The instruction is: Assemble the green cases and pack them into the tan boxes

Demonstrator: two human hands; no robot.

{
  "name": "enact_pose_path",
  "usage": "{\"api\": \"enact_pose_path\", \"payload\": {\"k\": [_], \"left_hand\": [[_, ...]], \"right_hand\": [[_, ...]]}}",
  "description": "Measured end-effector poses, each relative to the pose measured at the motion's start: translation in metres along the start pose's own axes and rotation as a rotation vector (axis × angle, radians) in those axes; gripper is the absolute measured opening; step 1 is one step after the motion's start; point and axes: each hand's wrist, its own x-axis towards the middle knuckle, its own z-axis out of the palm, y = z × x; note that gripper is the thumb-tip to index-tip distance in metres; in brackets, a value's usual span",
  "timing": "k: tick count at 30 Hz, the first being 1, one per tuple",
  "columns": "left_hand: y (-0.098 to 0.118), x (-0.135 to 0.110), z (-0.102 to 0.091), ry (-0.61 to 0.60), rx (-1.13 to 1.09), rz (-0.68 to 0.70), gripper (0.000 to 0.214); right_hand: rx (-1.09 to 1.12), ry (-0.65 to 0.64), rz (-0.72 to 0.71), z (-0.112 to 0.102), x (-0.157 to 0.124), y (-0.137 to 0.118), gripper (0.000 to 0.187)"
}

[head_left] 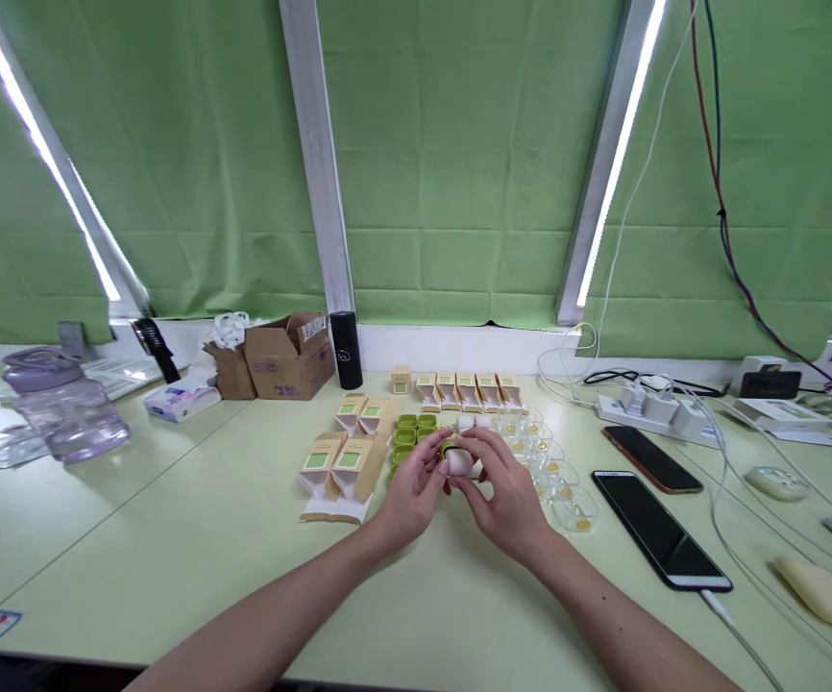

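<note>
My left hand (416, 490) and my right hand (506, 490) meet over the middle of the pale green table (171, 519), both pinching a small white rounded piece (459, 462) with a green part at its top. Just behind the hands lie several small green cups (408, 432). Clear lids with yellow dots (564, 485) sit in rows to the right. Open kraft-paper boxes with green labels (336, 466) lie to the left, and a row of them (466, 389) stands further back.
Two phones (657, 524) (650, 458) lie at the right, one on a white cable, with a power strip (650, 408) behind. A black cylinder (346, 351), cardboard boxes (282, 360), a tissue pack (182, 399) and a purple water jug (62, 404) stand at the back left.
</note>
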Motion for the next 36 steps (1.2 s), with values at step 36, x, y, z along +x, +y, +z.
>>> {"api": "enact_pose_path", "payload": {"k": [36], "left_hand": [[-0.015,0.012,0.0,0.153,-0.119,-0.04,0.049]], "right_hand": [[-0.387,0.0,-0.372,0.012,0.014,0.014,0.035]]}}
